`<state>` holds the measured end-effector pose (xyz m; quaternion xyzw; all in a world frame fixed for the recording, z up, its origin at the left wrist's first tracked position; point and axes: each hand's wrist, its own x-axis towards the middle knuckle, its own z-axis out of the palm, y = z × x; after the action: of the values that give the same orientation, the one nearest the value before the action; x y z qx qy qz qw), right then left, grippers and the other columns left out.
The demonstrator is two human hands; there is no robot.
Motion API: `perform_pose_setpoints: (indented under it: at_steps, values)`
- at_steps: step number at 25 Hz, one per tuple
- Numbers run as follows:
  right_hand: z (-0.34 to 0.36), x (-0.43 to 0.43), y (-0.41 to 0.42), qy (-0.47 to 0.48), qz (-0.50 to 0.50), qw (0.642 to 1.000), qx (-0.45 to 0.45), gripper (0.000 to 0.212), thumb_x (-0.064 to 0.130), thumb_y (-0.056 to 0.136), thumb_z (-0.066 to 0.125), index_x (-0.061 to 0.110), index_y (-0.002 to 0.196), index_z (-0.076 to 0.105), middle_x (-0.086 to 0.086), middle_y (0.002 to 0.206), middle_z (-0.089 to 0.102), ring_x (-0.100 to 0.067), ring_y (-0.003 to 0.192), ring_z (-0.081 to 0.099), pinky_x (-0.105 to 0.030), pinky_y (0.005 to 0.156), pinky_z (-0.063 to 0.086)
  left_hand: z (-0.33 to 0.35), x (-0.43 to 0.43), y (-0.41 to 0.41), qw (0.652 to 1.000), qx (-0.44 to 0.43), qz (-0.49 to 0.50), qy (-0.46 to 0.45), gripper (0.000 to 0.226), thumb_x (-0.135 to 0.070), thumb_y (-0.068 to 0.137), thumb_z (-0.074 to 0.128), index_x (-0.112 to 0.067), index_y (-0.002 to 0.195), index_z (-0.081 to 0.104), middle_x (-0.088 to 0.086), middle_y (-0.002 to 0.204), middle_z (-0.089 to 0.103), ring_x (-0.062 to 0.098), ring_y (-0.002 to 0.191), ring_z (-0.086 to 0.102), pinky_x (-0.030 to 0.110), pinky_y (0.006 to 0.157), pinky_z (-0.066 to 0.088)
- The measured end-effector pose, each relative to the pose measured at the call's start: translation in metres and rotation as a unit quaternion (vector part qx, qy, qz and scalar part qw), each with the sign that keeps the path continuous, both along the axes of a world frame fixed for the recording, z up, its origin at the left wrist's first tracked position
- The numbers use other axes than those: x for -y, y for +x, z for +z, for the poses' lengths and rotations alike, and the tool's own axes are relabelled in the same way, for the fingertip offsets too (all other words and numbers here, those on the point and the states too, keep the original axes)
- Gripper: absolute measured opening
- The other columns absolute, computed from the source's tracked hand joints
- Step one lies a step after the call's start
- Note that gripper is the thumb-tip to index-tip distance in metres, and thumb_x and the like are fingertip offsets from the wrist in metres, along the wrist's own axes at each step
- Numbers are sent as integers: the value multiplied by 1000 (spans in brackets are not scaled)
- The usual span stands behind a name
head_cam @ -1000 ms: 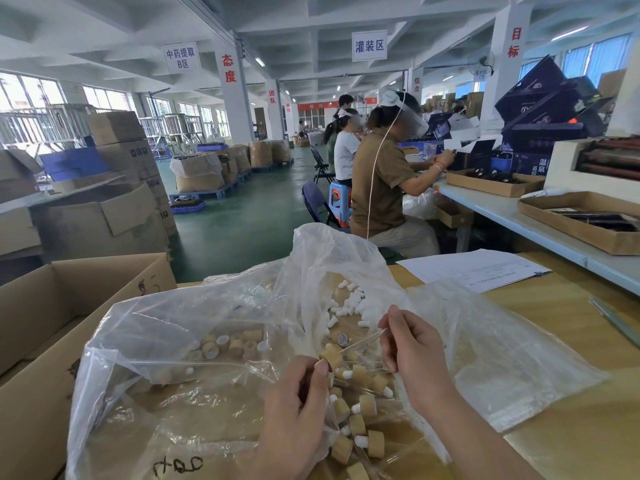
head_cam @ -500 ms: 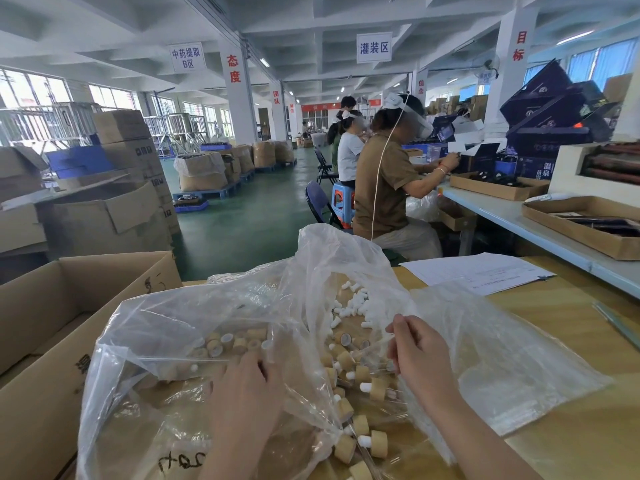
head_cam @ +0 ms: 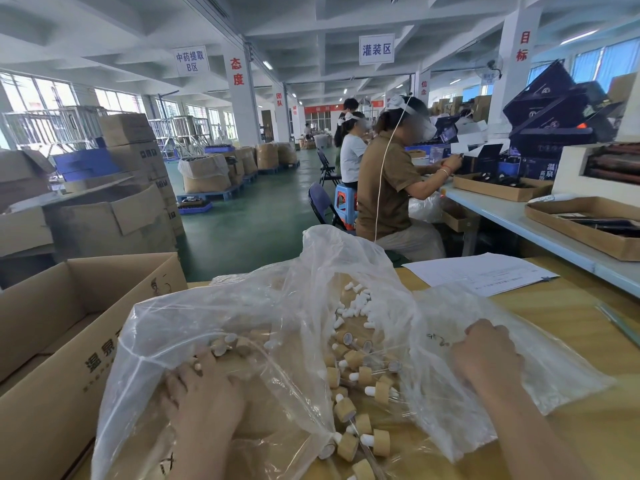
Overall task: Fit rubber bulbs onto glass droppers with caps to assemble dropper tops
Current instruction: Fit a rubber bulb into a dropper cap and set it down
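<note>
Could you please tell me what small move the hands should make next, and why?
Probably the left hand should pinch one of the loose tan caps right at its fingertips inside the plastic bag. Neither hand visibly holds a part, though the right hand on the bag hides its fingertips, and the white bulbs lie farther back.

I can read a white sign (head_cam: pixel 192 60) hanging up high: 中药提取 B区. The other hanging sign (head_cam: pixel 376 49) says 灌装区. Red words on the left pillar (head_cam: pixel 242 109) say 态度. The right pillar (head_cam: pixel 516 81) says 目标. The cardboard box (head_cam: pixel 69 393) on my left says 温泉. So does a dark blue box (head_cam: pixel 540 169).
</note>
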<state>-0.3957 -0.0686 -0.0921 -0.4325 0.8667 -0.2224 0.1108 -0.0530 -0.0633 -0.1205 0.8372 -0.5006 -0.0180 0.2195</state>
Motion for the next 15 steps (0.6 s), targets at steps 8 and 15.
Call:
perform_pose_setpoints:
  at_steps: [8,15]
  values:
    - [-9,1,5,47,79,991,-95,23,29,99,40,32,111,59,4,112,55,-21,113,46,-33,86,34,-2,9,-8,996,-50,39,63,45,-32,93,41,-7,129,52,23,137,35,38,127,33,44,108,25]
    - [-7,-1,10,17,120,992,-47,24,31,101,37,21,115,53,2,108,58,-18,96,56,-32,84,42,15,12,12,993,-70,-32,88,41,-23,92,41,-13,131,49,22,145,28,41,129,26,44,105,23]
